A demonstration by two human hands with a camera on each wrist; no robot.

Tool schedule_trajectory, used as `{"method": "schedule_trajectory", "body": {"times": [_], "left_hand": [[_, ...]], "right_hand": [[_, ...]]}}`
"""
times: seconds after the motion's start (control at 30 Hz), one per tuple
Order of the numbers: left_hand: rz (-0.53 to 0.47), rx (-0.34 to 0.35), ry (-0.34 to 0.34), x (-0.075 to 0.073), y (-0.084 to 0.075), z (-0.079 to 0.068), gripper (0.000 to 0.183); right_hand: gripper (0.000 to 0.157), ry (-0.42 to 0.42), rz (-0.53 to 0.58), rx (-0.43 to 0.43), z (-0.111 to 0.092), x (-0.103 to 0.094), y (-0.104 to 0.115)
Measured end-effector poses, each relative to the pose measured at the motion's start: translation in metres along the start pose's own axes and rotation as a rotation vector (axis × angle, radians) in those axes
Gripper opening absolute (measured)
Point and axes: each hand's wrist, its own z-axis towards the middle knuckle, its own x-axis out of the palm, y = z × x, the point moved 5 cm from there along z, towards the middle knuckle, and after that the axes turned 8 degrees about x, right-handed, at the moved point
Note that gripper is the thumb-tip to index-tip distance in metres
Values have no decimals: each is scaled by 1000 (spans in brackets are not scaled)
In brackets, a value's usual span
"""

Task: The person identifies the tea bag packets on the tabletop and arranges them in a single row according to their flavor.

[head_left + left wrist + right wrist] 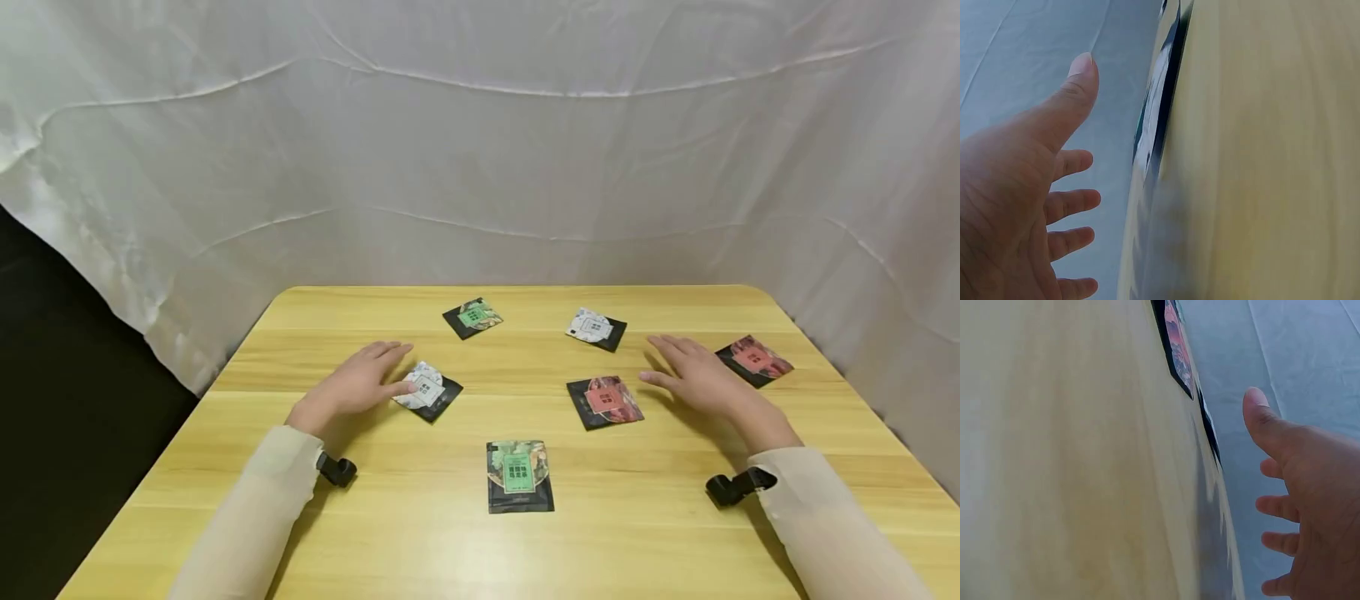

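Flat tea-bag-like sachets, black with coloured labels, lie spread on the table. My left hand (358, 382) hovers beside a white-labelled sachet (428, 391); its thumb overlaps that sachet's edge in the head view, while the left wrist view shows a gap between thumb (1085, 78) and sachet (1157, 106). Between a red-labelled sachet (604, 402) and another red-labelled one (754, 361), my right hand (697, 375) is held over the wood. Both hands have extended fingers and hold nothing. In the right wrist view, a red sachet (1177, 350) lies beyond the thumb.
A green-labelled sachet (473, 317) and a white-labelled one (597, 329) lie toward the far edge. Another green-labelled sachet (520, 476) is nearest, at the middle. Behind the wooden table (420, 542) hangs a pale cloth (480, 167). Each wrist wears a black band.
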Motion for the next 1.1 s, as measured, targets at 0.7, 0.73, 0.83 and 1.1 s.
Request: {"method": "schedule_trajectory", "body": {"times": [0.7, 0.73, 0.83, 1.1], "left_hand": [[6, 84, 95, 16, -42, 21, 81], [6, 88, 98, 17, -44, 22, 81], [17, 98, 101, 20, -46, 23, 79], [64, 123, 92, 27, -50, 23, 74]], "right_hand": [[71, 39, 28, -62, 51, -8, 4], [71, 40, 30, -66, 55, -7, 5], [71, 46, 40, -74, 63, -5, 6], [65, 30, 58, -102, 81, 0, 13]]}}
